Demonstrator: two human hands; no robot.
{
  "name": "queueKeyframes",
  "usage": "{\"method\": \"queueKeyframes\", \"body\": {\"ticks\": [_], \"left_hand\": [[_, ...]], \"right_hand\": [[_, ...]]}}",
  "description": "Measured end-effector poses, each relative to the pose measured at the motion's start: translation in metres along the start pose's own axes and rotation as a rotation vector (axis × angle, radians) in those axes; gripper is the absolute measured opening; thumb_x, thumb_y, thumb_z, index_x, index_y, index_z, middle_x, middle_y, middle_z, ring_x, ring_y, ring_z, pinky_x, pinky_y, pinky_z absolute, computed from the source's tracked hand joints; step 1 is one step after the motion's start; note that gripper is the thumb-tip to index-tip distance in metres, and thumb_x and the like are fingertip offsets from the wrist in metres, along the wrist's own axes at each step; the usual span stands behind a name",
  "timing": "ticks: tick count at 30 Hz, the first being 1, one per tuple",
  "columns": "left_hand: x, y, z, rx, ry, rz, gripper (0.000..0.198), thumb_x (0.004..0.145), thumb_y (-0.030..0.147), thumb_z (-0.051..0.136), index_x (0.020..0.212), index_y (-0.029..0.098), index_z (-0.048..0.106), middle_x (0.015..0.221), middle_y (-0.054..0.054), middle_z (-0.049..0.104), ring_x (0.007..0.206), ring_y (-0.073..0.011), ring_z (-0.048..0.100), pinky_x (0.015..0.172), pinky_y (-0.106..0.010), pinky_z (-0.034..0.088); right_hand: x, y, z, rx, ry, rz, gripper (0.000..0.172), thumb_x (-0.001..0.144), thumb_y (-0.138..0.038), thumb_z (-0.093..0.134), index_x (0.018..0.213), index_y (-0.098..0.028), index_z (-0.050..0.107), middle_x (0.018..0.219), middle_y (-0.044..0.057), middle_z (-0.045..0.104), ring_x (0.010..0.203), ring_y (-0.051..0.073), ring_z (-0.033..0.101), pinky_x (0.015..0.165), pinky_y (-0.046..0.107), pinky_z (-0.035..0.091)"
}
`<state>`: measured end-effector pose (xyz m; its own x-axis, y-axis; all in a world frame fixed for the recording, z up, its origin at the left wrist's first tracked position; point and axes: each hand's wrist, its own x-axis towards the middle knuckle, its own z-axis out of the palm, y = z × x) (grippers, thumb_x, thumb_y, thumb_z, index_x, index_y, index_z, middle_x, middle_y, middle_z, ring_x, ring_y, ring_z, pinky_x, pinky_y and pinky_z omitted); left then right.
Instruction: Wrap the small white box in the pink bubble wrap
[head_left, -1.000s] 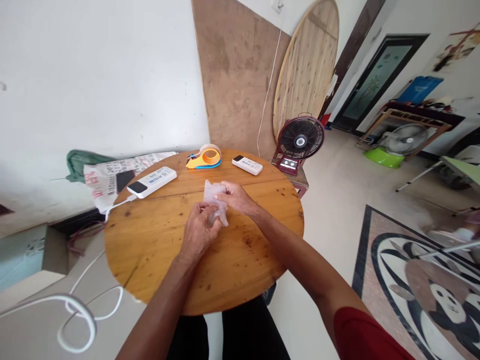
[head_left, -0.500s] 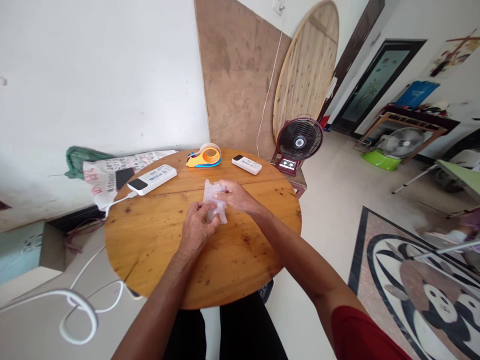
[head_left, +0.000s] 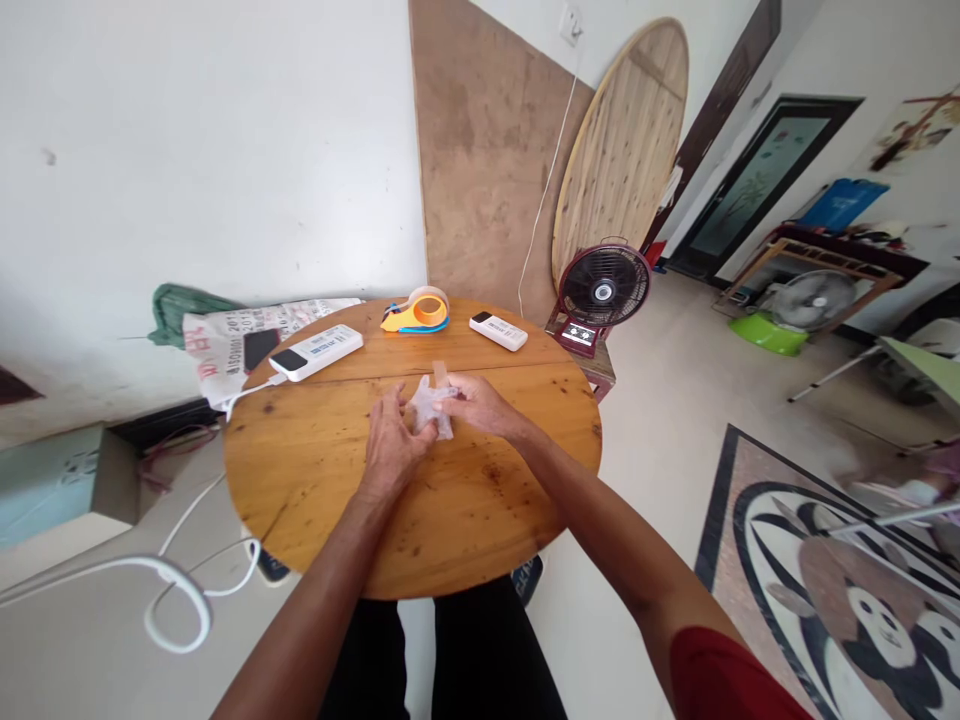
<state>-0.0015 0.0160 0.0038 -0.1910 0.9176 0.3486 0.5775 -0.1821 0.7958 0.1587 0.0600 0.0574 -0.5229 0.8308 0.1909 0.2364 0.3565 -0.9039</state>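
Head view: both hands [head_left: 439, 425] pinch crinkled clear plastic wrap [head_left: 429, 407].

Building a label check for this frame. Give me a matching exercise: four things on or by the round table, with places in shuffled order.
Things:
1. tape dispenser
2. crumpled clear wrap
3. small white remote
4. red fan

Places:
A. pinched between the left hand and right hand
B. beside the table, on its right
C. far table edge, orange and blue
D. far right part of the tabletop

Pairs: 1-C, 2-A, 3-D, 4-B
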Motion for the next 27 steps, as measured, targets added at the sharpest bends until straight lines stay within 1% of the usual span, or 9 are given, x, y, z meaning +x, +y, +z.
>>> {"method": "queueKeyframes", "body": {"ticks": [3, 6, 10, 12, 14, 16, 19, 24, 27], "left_hand": [[0.002, -0.005, 0.001, -0.055, -0.033, 0.074, 0.069, 0.073, 0.033, 0.065, 0.136, 0.017, 0.042, 0.131, -0.015, 0.051, 0.120, -0.0298, 0.051, 0.100, -0.046, 0.045], [0.004, -0.008, 0.001, -0.098, -0.061, 0.163, 0.062, 0.075, 0.030, 0.061, 0.134, 0.018, 0.045, 0.132, -0.014, 0.052, 0.124, -0.0290, 0.049, 0.105, -0.047, 0.041], [0.005, -0.008, -0.003, -0.105, -0.101, 0.259, 0.038, 0.076, 0.025, 0.056, 0.113, 0.019, 0.058, 0.108, -0.008, 0.060, 0.106, -0.0235, 0.055, 0.096, -0.041, 0.046], [0.006, -0.009, -0.006, -0.080, -0.100, 0.262, 0.024, 0.075, 0.025, 0.055, 0.098, 0.019, 0.059, 0.096, -0.006, 0.059, 0.096, -0.0219, 0.056, 0.090, -0.039, 0.048], [0.007, -0.010, -0.008, -0.056, -0.091, 0.255, 0.018, 0.074, 0.025, 0.057, 0.090, 0.019, 0.057, 0.092, -0.005, 0.058, 0.092, -0.0214, 0.055, 0.087, -0.038, 0.048], [0.008, -0.012, -0.009, -0.051, -0.076, 0.270, 0.017, 0.073, 0.025, 0.059, 0.088, 0.020, 0.057, 0.093, -0.005, 0.059, 0.093, -0.0215, 0.055, 0.087, -0.038, 0.047], [0.008, -0.015, -0.008, -0.068, -0.064, 0.304, 0.013, 0.074, 0.026, 0.060, 0.086, 0.020, 0.057, 0.105, -0.008, 0.060, 0.101, -0.0225, 0.056, 0.091, -0.039, 0.047], [0.007, -0.015, -0.015, -0.068, -0.202, 0.304, 0.020, 0.077, 0.027, 0.056, 0.096, 0.019, 0.060, 0.111, -0.009, 0.064, 0.102, -0.0229, 0.061, 0.091, -0.040, 0.050], [0.004, -0.015, -0.023, 0.001, -0.237, 0.371, 0.028, 0.074, 0.026, 0.058, 0.100, 0.020, 0.063, 0.117, -0.009, 0.065, 0.113, -0.0263, 0.059, 0.099, -0.043, 0.047]], "right_hand": [[-0.009, 0.005, 0.006, -0.084, 0.053, 0.000, 0.014, 0.078, -0.029, 0.062, 0.081, -0.016, 0.061, 0.072, -0.003, 0.059, 0.067, 0.011, 0.051, 0.061, 0.020, 0.039], [-0.018, 0.008, 0.013, -0.139, 0.077, -0.033, 0.017, 0.083, -0.032, 0.059, 0.085, -0.016, 0.064, 0.076, -0.002, 0.063, 0.070, 0.012, 0.055, 0.063, 0.021, 0.041], [-0.026, 0.009, 0.023, -0.195, 0.143, -0.180, 0.016, 0.086, -0.027, 0.054, 0.094, -0.017, 0.064, 0.097, 0.003, 0.068, 0.089, 0.015, 0.062, 0.081, 0.026, 0.047], [-0.027, 0.011, 0.028, -0.238, 0.192, -0.270, 0.013, 0.085, -0.022, 0.054, 0.091, -0.017, 0.064, 0.105, 0.006, 0.068, 0.099, 0.017, 0.062, 0.092, 0.030, 0.046], [-0.028, 0.014, 0.031, -0.268, 0.230, -0.320, 0.010, 0.085, -0.021, 0.053, 0.089, -0.018, 0.063, 0.108, 0.009, 0.067, 0.103, 0.019, 0.061, 0.095, 0.032, 0.046], [-0.030, 0.017, 0.033, -0.292, 0.249, -0.334, 0.011, 0.085, -0.019, 0.053, 0.091, -0.018, 0.062, 0.108, 0.010, 0.066, 0.104, 0.019, 0.060, 0.096, 0.034, 0.047], [-0.031, 0.021, 0.035, -0.310, 0.262, -0.346, 0.015, 0.084, -0.016, 0.051, 0.095, -0.019, 0.061, 0.109, 0.010, 0.066, 0.106, 0.019, 0.061, 0.096, 0.034, 0.048], [-0.032, 0.025, 0.035, -0.277, 0.271, -0.381, 0.013, 0.084, -0.016, 0.051, 0.092, -0.018, 0.061, 0.107, 0.010, 0.067, 0.105, 0.019, 0.062, 0.095, 0.033, 0.049], [-0.032, 0.027, 0.036, -0.275, 0.265, -0.371, 0.011, 0.085, -0.018, 0.052, 0.089, -0.019, 0.062, 0.108, 0.009, 0.068, 0.107, 0.018, 0.062, 0.095, 0.032, 0.049]]}}
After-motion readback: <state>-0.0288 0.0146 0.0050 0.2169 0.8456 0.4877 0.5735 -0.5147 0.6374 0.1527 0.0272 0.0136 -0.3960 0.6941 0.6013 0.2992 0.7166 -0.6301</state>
